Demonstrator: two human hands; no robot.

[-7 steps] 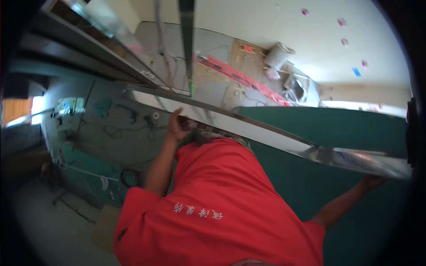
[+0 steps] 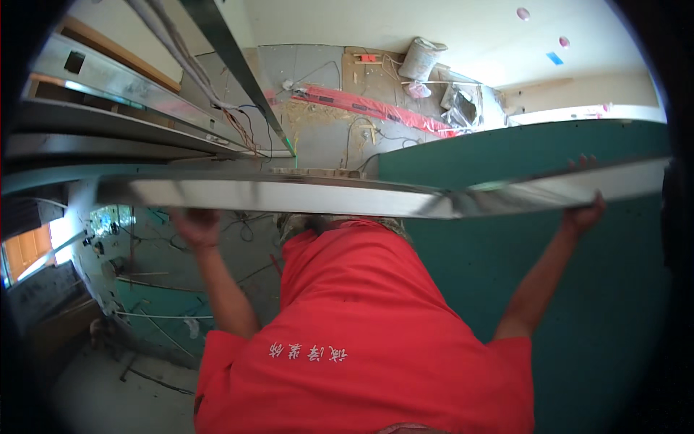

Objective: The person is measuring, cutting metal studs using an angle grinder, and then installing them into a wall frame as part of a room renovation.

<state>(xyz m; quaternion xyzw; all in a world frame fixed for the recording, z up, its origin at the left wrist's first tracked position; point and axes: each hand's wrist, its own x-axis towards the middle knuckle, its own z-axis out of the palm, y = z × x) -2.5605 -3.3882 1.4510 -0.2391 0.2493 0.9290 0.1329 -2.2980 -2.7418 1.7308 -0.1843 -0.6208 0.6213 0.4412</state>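
A long silvery metal channel (image 2: 325, 197) crosses in front of my waist, nearly level, with a crease or joint right of its middle. My right hand (image 2: 584, 211) is closed around its right part; fingertips show over the far edge and the thumb lies on the near side. At the left part, my left hand (image 2: 195, 226) is against the channel's lower edge, blurred, its fingers hidden behind the metal. It appears to hold the channel there.
Green boards (image 2: 463, 289) stretch across the right side. More metal profiles (image 2: 130, 94) and a slanting upright stud (image 2: 238, 69) stand at the far left. Cables, a red-wrapped long bundle (image 2: 369, 108) and a whitish sack (image 2: 421, 58) lie on the floor beyond.
The channel has swung from a slant to nearly level, its right end rising in view. My left hand has moved left along it, and my right hand has come up onto it. The view has turned.
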